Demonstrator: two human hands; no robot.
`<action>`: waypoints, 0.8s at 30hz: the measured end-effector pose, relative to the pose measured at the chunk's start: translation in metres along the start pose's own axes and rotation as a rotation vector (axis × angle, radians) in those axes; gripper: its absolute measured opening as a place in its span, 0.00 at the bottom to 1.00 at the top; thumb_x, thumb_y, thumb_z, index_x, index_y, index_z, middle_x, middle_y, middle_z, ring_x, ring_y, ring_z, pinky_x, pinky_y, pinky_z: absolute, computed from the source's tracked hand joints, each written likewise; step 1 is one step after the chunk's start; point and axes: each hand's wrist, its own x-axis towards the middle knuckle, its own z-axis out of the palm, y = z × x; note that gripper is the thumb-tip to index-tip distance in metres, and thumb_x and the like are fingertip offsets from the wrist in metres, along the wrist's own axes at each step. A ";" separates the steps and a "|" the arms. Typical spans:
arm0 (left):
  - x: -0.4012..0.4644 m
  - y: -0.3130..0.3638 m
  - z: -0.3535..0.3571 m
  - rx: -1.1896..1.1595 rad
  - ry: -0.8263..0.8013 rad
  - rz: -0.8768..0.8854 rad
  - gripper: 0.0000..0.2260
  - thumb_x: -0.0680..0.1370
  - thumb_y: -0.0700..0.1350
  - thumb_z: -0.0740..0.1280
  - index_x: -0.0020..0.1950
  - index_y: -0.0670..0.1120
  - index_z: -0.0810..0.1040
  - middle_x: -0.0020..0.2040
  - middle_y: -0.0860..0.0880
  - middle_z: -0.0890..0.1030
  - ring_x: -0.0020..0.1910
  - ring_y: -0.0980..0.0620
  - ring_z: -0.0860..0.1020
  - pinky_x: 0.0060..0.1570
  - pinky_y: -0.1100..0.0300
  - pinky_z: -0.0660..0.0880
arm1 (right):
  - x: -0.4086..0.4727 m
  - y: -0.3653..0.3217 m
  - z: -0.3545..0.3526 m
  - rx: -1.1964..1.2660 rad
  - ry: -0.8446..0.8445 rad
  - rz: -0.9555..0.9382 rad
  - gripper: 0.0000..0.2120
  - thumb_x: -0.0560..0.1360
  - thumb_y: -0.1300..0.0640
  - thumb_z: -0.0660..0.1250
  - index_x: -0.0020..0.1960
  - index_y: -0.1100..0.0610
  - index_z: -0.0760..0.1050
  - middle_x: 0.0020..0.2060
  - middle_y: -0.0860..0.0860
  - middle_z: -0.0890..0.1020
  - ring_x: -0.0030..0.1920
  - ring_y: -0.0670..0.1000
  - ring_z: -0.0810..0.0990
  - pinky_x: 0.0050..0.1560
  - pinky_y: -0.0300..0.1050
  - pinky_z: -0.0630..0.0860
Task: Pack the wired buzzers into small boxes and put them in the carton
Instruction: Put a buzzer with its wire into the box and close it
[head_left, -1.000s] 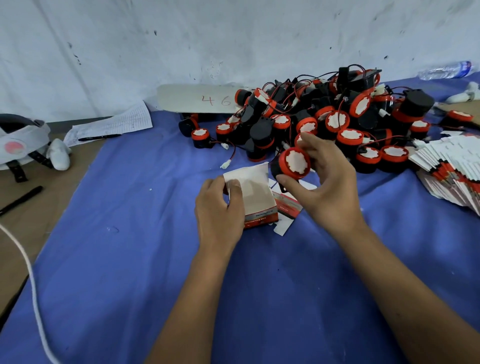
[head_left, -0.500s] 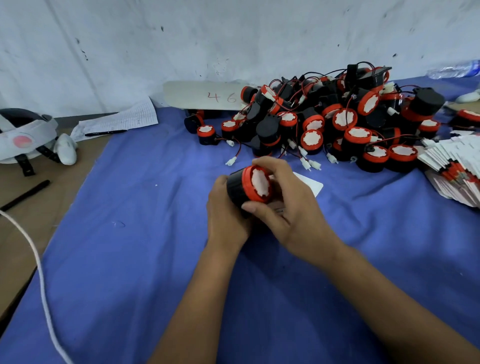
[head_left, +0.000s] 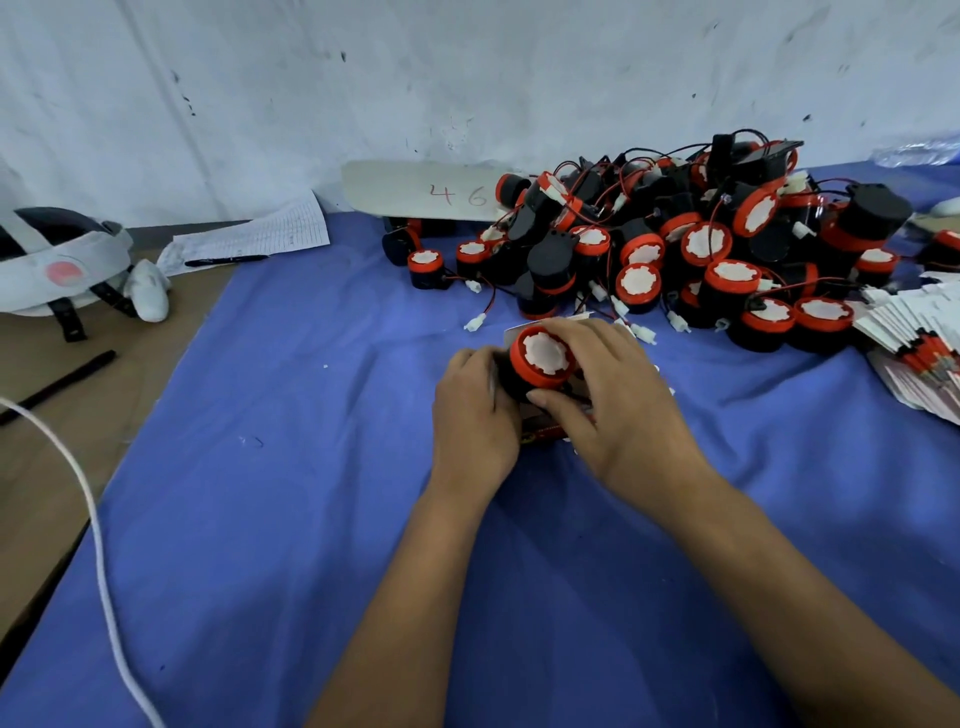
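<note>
Headgear (head_left: 57, 270), white and grey with a pink spot, is lying at the far left edge of the surface (head_left: 47, 467), with a white cable (head_left: 98, 525) trailing toward the near edge and a black pen (head_left: 62, 382) lying between them on the bare brown part. Paperwork (head_left: 260, 236) with a second pen (head_left: 226, 260) on it is sitting against the wall at the far edge, just where the blue cloth (head_left: 311, 519) begins. Further right along that far edge, a pale card marked "46" (head_left: 431, 192) is leaning behind a big pile of buzzers (head_left: 691, 244), black bodies with red caps, their red and black wires and white plugs spilling onto the cloth.

Near the middle of the cloth, just in front of the pile, the left hand (head_left: 475, 415) is curling round the black body of one wired buzzer (head_left: 540, 361), and the right hand (head_left: 618, 400) is gripping the same buzzer from the other side, thumb under its red cap and fingers over the top. The buzzer is tilting with its white face toward the camera. Under the hands a small box (head_left: 545, 428) with a red band is peeking out; whether the buzzer is partly inside it I cannot tell.

At the far right edge, a fanned stack of flat boxes (head_left: 914, 332), white with red stripes, is lying on the cloth.
</note>
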 end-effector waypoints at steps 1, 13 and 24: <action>0.000 0.000 0.000 -0.018 -0.007 -0.001 0.11 0.78 0.32 0.61 0.49 0.46 0.79 0.48 0.48 0.78 0.42 0.56 0.73 0.42 0.67 0.69 | 0.001 0.000 -0.001 0.007 -0.008 0.011 0.23 0.78 0.57 0.72 0.71 0.56 0.73 0.64 0.49 0.77 0.64 0.52 0.74 0.66 0.43 0.70; -0.001 0.003 0.006 -0.344 -0.003 -0.176 0.18 0.89 0.47 0.54 0.43 0.44 0.75 0.39 0.52 0.76 0.38 0.57 0.72 0.42 0.59 0.72 | 0.003 0.000 -0.001 0.024 -0.084 0.051 0.25 0.78 0.64 0.71 0.73 0.56 0.73 0.69 0.48 0.75 0.68 0.51 0.74 0.70 0.46 0.71; 0.000 -0.001 0.007 -0.358 -0.043 -0.132 0.17 0.88 0.51 0.54 0.50 0.45 0.78 0.48 0.46 0.81 0.47 0.52 0.78 0.50 0.56 0.75 | 0.002 0.003 0.008 -0.026 0.006 0.047 0.17 0.78 0.63 0.70 0.67 0.55 0.78 0.68 0.49 0.79 0.64 0.54 0.77 0.66 0.48 0.74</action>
